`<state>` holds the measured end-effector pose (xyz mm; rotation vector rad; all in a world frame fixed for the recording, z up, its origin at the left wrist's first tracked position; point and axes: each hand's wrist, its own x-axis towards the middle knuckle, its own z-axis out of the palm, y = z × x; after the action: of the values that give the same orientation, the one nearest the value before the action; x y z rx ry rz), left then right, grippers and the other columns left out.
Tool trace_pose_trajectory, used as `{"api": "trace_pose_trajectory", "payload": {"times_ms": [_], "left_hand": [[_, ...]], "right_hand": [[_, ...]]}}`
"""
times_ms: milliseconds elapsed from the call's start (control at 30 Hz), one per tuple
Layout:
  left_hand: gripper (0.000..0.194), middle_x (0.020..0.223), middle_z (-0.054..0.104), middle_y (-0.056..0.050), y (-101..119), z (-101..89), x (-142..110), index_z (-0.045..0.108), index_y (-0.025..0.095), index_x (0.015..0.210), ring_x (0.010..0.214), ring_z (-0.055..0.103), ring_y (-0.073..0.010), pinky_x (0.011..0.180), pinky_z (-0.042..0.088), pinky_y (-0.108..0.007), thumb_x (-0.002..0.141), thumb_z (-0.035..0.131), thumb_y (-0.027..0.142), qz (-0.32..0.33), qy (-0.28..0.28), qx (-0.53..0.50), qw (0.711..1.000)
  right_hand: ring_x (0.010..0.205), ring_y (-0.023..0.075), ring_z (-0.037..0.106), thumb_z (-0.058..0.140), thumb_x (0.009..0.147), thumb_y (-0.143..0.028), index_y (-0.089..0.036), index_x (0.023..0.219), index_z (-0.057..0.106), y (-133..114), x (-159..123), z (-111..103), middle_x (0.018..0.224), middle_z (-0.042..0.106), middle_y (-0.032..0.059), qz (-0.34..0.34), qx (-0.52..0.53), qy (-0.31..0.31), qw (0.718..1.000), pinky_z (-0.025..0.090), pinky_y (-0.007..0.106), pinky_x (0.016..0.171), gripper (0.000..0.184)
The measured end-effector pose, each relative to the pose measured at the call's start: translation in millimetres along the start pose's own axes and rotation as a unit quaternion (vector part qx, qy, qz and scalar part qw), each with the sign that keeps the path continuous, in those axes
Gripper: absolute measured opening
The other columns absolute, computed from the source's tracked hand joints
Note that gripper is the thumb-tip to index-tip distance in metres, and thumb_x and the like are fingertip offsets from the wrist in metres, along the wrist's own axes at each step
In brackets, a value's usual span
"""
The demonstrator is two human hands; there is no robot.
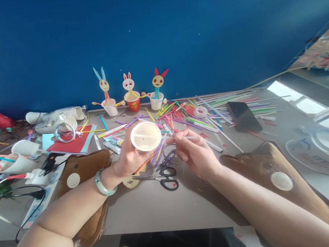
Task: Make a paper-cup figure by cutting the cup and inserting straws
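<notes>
A paper cup [151, 141] is gripped in the left hand [128, 155], its mouth turned up toward the head. Just right of that grip, a white straw [168, 137] is pinched by the right hand [194, 152], its long axis held crosswise, in line with the cup.

The single view looks from the wearer's head, forward and down over a flat grey tabletop [145, 215], near enough that the bare left hand [127, 155] and bare right hand [194, 152] sit mid-frame, facing a plain deep-blue wall [153, 25] across the upper frame.
</notes>
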<state>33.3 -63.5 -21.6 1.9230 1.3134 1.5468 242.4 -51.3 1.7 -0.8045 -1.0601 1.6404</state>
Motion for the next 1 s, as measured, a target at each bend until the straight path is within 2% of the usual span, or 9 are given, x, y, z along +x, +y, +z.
{"api": "trace_pose_trajectory", "payload": {"times_ms": [133,300,467,633,767,1000], "left_hand": [[0.067,0.128,0.059,-0.011,1,0.5,1,0.054,0.031,0.130,0.124,0.056,-0.0353,0.108,0.045,-0.054,0.071,0.085,0.034,-0.009,-0.011,-0.011,1.000],[0.064,0.126,0.061,-0.013,2,-0.4,0,0.056,0.025,0.127,0.120,0.060,-0.0343,0.105,0.049,-0.049,0.071,0.085,0.034,-0.018,0.002,-0.008,1.000],[0.067,0.122,0.061,-0.015,1,-0.6,0,0.047,0.020,0.133,0.114,0.063,-0.0303,0.098,0.056,-0.046,0.078,0.078,0.042,0.027,0.010,0.062,0.998],[0.065,0.126,0.060,-0.015,0,-0.4,0,0.045,0.023,0.137,0.114,0.064,-0.0310,0.096,0.058,-0.048,0.082,0.074,0.040,0.065,-0.006,0.079,0.995],[0.069,0.127,0.061,-0.015,-1,-0.2,1,0.042,0.023,0.139,0.116,0.063,-0.0312,0.099,0.057,-0.049,0.081,0.076,0.037,0.053,-0.025,0.062,0.996],[0.072,0.130,0.060,-0.015,-10,1.5,1,0.046,0.024,0.139,0.123,0.060,-0.0355,0.106,0.052,-0.054,0.077,0.080,0.037,0.061,-0.021,0.084,0.994]], "right_hand": [[0.039,0.0030,0.036,0.082,0.074,-0.047,-0.021,0.075,0.058,1,1,-1,0.078,0.075,-0.0006,0.001,-0.004,0.001,1.000,0.029,0.020,0.039,0.036],[0.039,0.0028,0.038,0.081,0.075,-0.047,-0.020,0.075,0.056,0,2,-2,0.081,0.076,0.0010,-0.004,-0.009,0.005,1.000,0.030,0.020,0.040,0.037],[0.040,0.0025,0.040,0.081,0.076,-0.047,-0.020,0.075,0.057,-2,2,-2,0.083,0.077,0.0025,-0.009,-0.008,0.006,1.000,0.029,0.020,0.040,0.037],[0.039,0.0020,0.040,0.081,0.076,-0.047,-0.020,0.075,0.056,0,1,-1,0.084,0.078,0.0020,-0.010,-0.001,0.001,1.000,0.029,0.020,0.040,0.037],[0.038,0.0021,0.040,0.081,0.076,-0.046,-0.020,0.076,0.055,1,0,0,0.084,0.078,0.0019,-0.015,-0.004,0.009,1.000,0.029,0.020,0.040,0.037],[0.039,0.0034,0.039,0.082,0.075,-0.049,-0.021,0.076,0.055,2,-1,1,0.082,0.078,0.0018,-0.010,-0.015,0.006,1.000,0.029,0.021,0.039,0.039]]}}
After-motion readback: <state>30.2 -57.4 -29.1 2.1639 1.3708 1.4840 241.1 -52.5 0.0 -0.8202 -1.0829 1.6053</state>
